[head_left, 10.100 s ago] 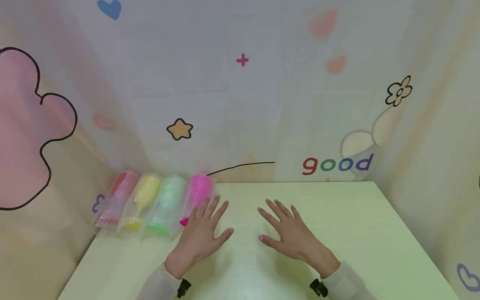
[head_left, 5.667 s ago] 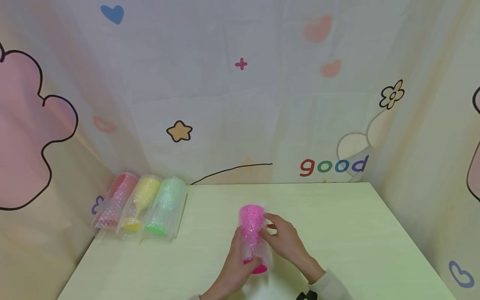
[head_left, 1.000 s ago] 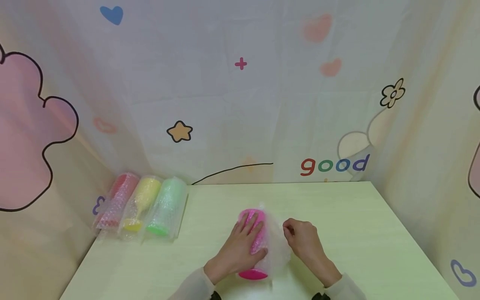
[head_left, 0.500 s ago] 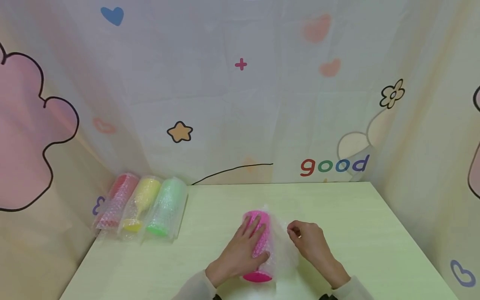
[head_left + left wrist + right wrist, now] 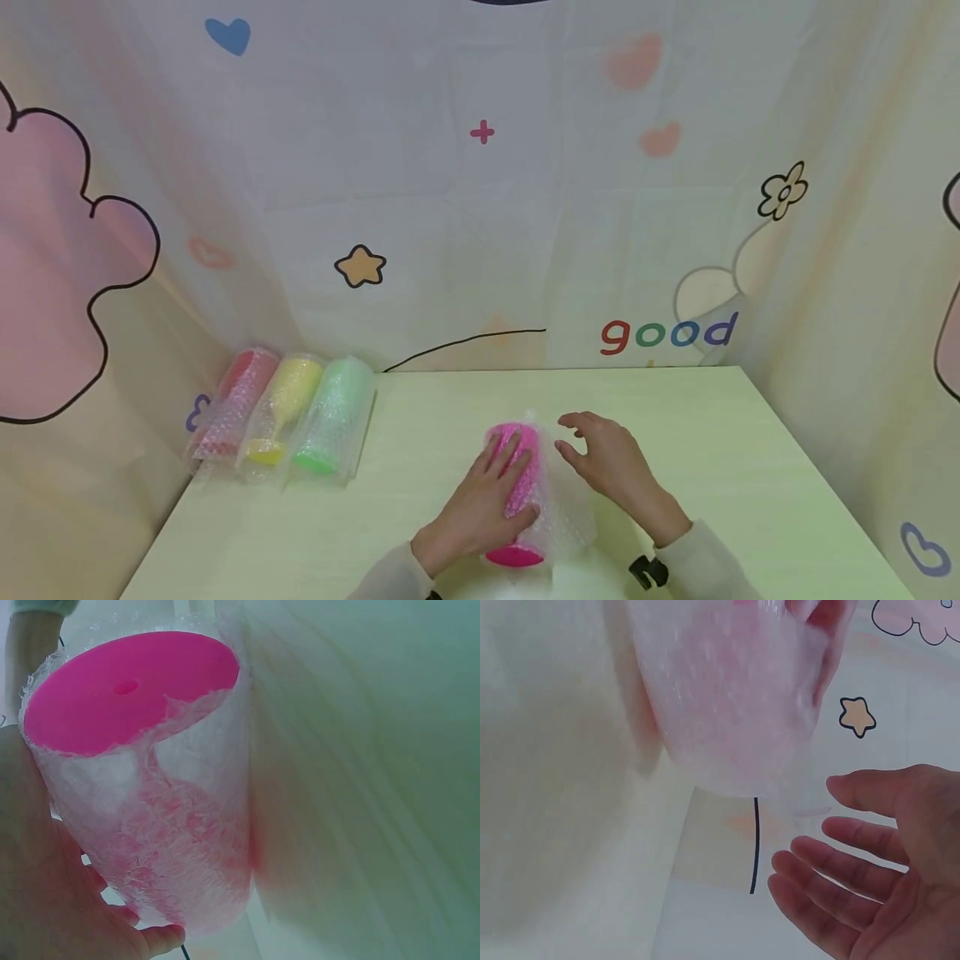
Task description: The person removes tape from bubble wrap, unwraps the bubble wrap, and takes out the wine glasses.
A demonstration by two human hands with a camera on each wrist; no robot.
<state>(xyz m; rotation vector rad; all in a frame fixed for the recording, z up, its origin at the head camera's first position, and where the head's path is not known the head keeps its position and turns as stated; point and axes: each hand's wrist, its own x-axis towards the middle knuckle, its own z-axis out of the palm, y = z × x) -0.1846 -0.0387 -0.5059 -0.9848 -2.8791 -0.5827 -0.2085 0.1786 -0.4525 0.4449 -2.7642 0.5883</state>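
Observation:
A pink goblet [image 5: 513,556], with a flat round base and a narrow stem, lies on its side in the middle of the table. Bubble wrap [image 5: 568,517] surrounds it, and a loose flap spreads to its right. My left hand [image 5: 480,502] rests on top of the wrapped goblet with fingers spread. The left wrist view shows the goblet's base [image 5: 135,694] facing the camera. To the right of the flap, my right hand [image 5: 615,462] hovers with fingers apart and nothing between them. In the right wrist view, the right hand's fingers [image 5: 847,870] are clear of the wrap.
At the back left, a red wrapped item [image 5: 236,404], a yellow wrapped goblet [image 5: 285,408] and a green wrapped item [image 5: 335,417] lie side by side. A printed curtain [image 5: 465,208] stands behind the table [image 5: 697,467].
The pink goblet came from the row at the left to the middle. My right hand pulled the wrap's flap rightward, then let go and moved slightly up. The left hand stays on the goblet.

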